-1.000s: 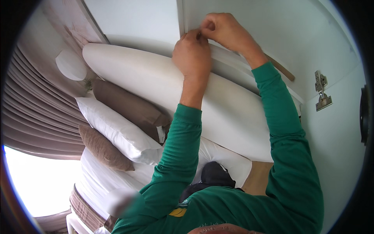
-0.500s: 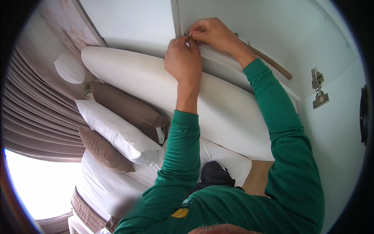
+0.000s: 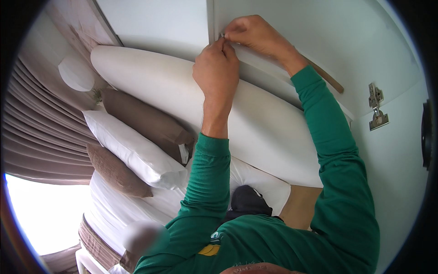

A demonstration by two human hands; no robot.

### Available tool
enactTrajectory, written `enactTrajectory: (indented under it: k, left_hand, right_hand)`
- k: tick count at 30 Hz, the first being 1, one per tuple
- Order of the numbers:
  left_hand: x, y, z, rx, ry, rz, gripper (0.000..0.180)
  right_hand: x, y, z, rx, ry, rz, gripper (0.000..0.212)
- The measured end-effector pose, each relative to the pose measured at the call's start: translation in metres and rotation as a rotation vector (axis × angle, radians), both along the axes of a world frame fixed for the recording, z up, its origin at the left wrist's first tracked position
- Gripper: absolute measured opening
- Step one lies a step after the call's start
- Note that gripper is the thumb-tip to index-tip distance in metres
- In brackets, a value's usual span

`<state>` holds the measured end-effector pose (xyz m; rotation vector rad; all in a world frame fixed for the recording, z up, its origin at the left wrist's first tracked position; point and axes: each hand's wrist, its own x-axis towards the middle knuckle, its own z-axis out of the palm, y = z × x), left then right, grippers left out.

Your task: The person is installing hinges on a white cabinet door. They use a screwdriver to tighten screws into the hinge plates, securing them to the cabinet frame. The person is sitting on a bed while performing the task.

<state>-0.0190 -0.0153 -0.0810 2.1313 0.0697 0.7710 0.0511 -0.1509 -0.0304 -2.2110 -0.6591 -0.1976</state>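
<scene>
Both hands are raised to the front edge of a white cabinet (image 3: 211,23), their fingertips close together. My left hand (image 3: 215,68) is closed, thumb and forefinger pinched at the edge. Just above and to the right, my right hand (image 3: 258,37) also pinches with its fingers. Between the fingertips shows a tiny greyish, metal-looking piece (image 3: 222,34). It is too small to name, and which hand holds it cannot be made out. Behind the right wrist, a wooden handle (image 3: 325,76) lies inside the cabinet, its other end mostly hidden.
A cabinet hinge (image 3: 377,107) sticks out from the white door at the right. Below my hands runs a long padded white headboard (image 3: 264,118). The bed beneath has brown and white pillows (image 3: 137,148). Pleated curtains (image 3: 41,128) and a white lamp (image 3: 75,74) are at the left.
The view has shifted slightly. My right hand has drawn a little up and away from the left fingertips, and more of the small greyish piece shows between them. Both hands remain pinched.
</scene>
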Motion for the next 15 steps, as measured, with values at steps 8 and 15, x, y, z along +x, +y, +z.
enactTrajectory:
  k: [8,15]
  left_hand:
    - [0.001,0.001,-0.009,-0.043,-0.064,0.004,0.03]
    - [0.002,0.001,-0.014,-0.036,-0.103,0.019,0.029]
  right_hand:
    - [-0.004,0.004,0.002,0.018,0.074,0.005,0.029]
    - [-0.005,0.006,0.0,0.083,0.128,0.01,0.028]
